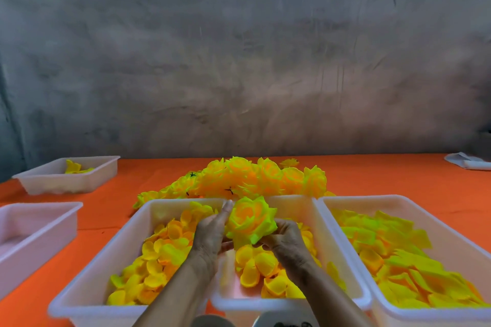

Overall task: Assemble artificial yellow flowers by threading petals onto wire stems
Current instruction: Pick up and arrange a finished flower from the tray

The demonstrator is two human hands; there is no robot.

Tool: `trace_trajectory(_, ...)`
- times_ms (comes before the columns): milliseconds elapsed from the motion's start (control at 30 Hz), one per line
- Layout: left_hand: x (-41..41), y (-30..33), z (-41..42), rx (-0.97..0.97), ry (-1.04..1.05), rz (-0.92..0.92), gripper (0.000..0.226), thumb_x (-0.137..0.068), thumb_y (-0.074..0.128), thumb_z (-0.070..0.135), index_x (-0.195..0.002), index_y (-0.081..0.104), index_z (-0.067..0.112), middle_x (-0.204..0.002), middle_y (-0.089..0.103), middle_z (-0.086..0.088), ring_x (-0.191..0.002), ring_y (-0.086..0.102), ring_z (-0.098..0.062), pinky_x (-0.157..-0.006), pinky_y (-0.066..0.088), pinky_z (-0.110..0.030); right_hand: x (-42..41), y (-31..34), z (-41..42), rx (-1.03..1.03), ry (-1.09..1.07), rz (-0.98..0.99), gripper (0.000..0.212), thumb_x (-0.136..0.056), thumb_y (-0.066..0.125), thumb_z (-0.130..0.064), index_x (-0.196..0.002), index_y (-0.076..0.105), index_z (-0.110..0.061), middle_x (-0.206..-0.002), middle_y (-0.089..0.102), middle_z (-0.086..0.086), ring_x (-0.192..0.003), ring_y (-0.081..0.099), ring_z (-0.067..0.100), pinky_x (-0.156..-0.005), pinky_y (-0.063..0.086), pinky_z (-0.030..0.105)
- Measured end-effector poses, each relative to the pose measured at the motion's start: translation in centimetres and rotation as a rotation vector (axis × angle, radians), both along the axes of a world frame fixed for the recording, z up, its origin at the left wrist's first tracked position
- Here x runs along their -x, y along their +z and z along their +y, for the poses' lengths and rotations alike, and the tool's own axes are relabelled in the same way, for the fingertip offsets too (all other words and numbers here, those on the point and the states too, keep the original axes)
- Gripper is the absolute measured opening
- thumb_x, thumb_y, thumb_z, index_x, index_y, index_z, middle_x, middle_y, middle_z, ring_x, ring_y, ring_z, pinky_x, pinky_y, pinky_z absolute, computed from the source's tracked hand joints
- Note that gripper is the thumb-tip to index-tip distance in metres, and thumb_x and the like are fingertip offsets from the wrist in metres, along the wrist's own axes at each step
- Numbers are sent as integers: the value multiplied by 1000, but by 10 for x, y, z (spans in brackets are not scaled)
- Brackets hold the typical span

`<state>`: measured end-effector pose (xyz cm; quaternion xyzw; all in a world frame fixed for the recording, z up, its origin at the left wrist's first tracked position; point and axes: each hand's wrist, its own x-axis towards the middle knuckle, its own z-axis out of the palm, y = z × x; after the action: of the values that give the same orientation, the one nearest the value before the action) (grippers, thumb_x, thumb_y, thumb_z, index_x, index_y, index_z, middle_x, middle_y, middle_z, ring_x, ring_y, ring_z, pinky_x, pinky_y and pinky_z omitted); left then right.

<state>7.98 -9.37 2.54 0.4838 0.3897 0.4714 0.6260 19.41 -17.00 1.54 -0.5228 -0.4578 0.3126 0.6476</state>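
Head view: a yellow flower (251,221) sits just below centre, held between both hands above the white trays. The left hand (212,233) touches its nine o'clock side, fingers nearly straight and pointing to twelve, thumb tucked under the bloom; the right hand (285,237) grips it from four o'clock with curled fingers. Beneath them, the middle tray (305,210) and the tray at seven o'clock (148,210) hold loose yellow petals (162,255) — the tray at four o'clock (398,200) holds flatter petal pieces (393,252). A heap of finished flowers (255,178) lies at twelve o'clock on the orange table (385,175).
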Motion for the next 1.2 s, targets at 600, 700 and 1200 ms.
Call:
trace_trajectory(600, 5, -24, 8, -123, -54, -161, 26, -71, 72, 27, -93, 70, 14, -87, 74, -8, -80, 68, -21, -73, 55, -35, -6, -19, 17, 55, -165, -162, 18, -65, 66, 21, -74, 72, 7, -63, 65, 3, -57, 54, 8, -60, 49, 32)
trace_trajectory(700, 6, -21, 7, -130, -35, -118, 48, -66, 80, 34, -103, 61, 11, -102, 67, -14, -91, 64, -27, -84, 53, -44, -9, -16, 15, 10, -214, -66, 19, -64, 63, 25, -75, 71, 11, -71, 69, 15, -64, 56, 14, -63, 51, 37)
trace_trajectory(1200, 5, -25, 4, -299, -53, -89, 24, -76, 64, -16, -75, 61, 8, -71, 62, -7, -63, 57, -11, -59, 49, -18, -12, -19, 17, 98, -210, -203, 8, -72, 66, 17, -73, 69, 9, -61, 62, 7, -47, 48, 3, -51, 42, 21)
